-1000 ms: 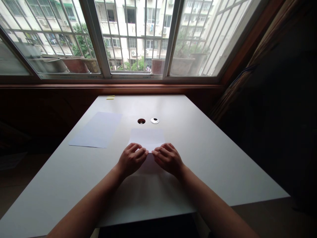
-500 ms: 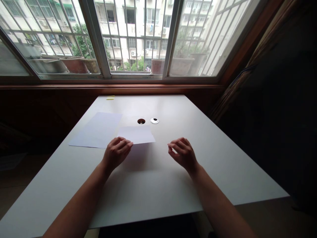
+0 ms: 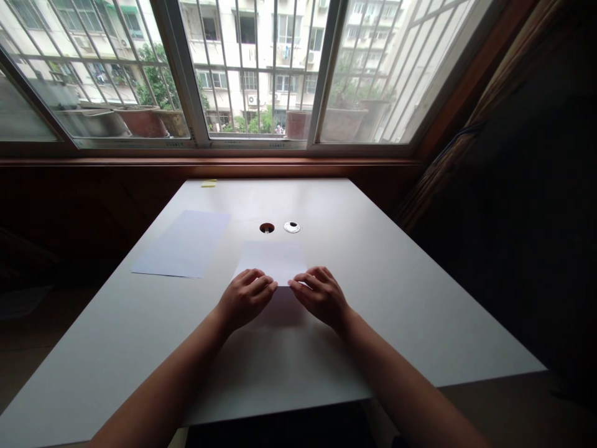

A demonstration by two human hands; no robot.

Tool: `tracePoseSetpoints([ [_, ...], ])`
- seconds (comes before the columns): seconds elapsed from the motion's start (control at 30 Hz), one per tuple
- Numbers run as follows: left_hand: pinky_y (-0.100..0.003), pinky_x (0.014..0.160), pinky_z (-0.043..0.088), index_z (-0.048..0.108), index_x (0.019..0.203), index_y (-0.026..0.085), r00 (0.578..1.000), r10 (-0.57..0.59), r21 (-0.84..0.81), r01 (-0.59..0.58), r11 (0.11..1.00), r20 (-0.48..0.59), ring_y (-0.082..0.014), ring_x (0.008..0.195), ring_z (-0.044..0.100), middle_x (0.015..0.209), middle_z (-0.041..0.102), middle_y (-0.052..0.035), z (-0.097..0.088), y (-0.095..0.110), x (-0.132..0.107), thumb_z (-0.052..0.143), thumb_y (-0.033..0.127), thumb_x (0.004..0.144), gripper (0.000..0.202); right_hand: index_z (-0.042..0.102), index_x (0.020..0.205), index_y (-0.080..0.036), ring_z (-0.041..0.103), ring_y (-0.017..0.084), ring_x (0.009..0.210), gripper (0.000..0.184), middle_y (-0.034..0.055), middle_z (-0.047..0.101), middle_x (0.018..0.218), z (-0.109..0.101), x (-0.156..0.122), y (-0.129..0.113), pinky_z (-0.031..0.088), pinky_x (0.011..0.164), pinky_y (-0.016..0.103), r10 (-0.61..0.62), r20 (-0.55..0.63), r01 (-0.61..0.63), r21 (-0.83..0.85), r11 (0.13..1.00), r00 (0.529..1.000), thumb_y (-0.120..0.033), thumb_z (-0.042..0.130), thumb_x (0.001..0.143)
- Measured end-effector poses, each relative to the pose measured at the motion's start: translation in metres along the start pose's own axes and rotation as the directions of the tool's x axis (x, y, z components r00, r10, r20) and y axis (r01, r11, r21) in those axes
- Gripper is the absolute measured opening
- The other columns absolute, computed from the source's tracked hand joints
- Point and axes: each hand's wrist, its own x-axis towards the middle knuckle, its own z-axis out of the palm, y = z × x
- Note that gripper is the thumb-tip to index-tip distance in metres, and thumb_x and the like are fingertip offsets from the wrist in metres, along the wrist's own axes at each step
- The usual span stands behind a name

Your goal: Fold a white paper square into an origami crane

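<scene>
A small white sheet of paper (image 3: 274,258) is held by its near edge above the middle of the table. My left hand (image 3: 248,295) pinches that edge from the left, fingers closed on it. From the right, my right hand (image 3: 321,294) pinches the same edge, its fingertips a short gap away from the left ones. The sheet's near edge is lifted, and its shadow falls on the white table (image 3: 280,373) below. To the left of my hands lies more white paper (image 3: 184,244), flat on the tabletop.
Beyond the sheet are a round cable hole (image 3: 267,228) in the tabletop and a round grommet cover (image 3: 292,228) beside it. Yellow strips (image 3: 209,183) lie at the far left edge. A barred window (image 3: 256,74) stands behind the table, and a dark curtain (image 3: 448,162) hangs on the right.
My left hand has carried the sheet to the right and nearer to me. My right hand has moved left and taken hold of the sheet's near edge.
</scene>
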Motion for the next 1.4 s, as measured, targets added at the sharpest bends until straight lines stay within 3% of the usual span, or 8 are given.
tracePoseSetpoints([
  [0.43,-0.037,0.072,0.052,0.064,0.105,0.021,0.999,0.03,0.049,-0.028,0.998,-0.033,-0.0206,0.085,0.062,0.093,0.07,-0.0051,0.008,0.011,0.003,0.057,0.015,0.093,0.015,0.07,0.107,-0.024,0.055,0.019,0.085,0.017,0.0036,0.069,0.092,0.0,0.005,-0.008,0.042,0.078,0.037,-0.035,0.028,0.035,0.008,0.999,0.999,-0.019,0.066,0.091],
  [0.8,-0.037,0.076,0.051,0.064,0.102,0.022,0.995,-0.079,0.102,0.085,0.991,-0.064,-0.0203,0.086,0.062,0.095,0.071,-0.0033,-0.012,-0.024,-0.012,0.061,0.012,0.089,0.017,0.07,0.11,-0.027,0.055,0.019,0.083,0.026,0.0024,0.073,0.094,-0.012,-0.016,0.02,0.042,0.079,0.037,0.08,-0.079,-0.079,0.021,0.997,0.994,-0.015,0.068,0.087],
  [1.07,-0.037,0.079,0.052,0.066,0.098,0.022,0.949,-0.23,0.164,0.267,0.949,-0.217,-0.0213,0.084,0.061,0.091,0.07,-0.0044,-0.025,-0.051,-0.024,0.063,0.011,0.088,0.014,0.071,0.107,-0.025,0.055,0.02,0.083,0.024,0.003,0.073,0.092,-0.015,-0.022,0.028,0.042,0.079,0.037,0.145,-0.129,-0.145,0.006,0.989,0.981,-0.014,0.07,0.085],
  [1.2,-0.038,0.082,0.053,0.065,0.11,0.025,0.954,-0.201,0.12,0.231,0.965,-0.221,-0.0214,0.089,0.061,0.099,0.072,-0.0032,-0.021,-0.04,-0.021,0.068,0.014,0.087,0.025,0.071,0.106,-0.026,0.055,0.019,0.082,0.023,0.0026,0.073,0.093,-0.011,-0.02,0.024,0.042,0.079,0.037,0.121,-0.094,-0.12,0.014,0.993,0.988,-0.015,0.07,0.086],
  [1.4,-0.039,0.082,0.051,0.062,0.122,0.025,0.997,-0.043,0.051,0.047,0.998,-0.07,-0.0227,0.095,0.062,0.108,0.071,-0.0042,-0.004,-0.006,-0.004,0.069,0.021,0.09,0.032,0.07,0.109,-0.026,0.056,0.018,0.082,0.024,0.0022,0.073,0.096,-0.005,-0.01,0.011,0.041,0.078,0.036,0.063,-0.054,-0.062,0.028,0.998,0.997,-0.017,0.07,0.087],
])
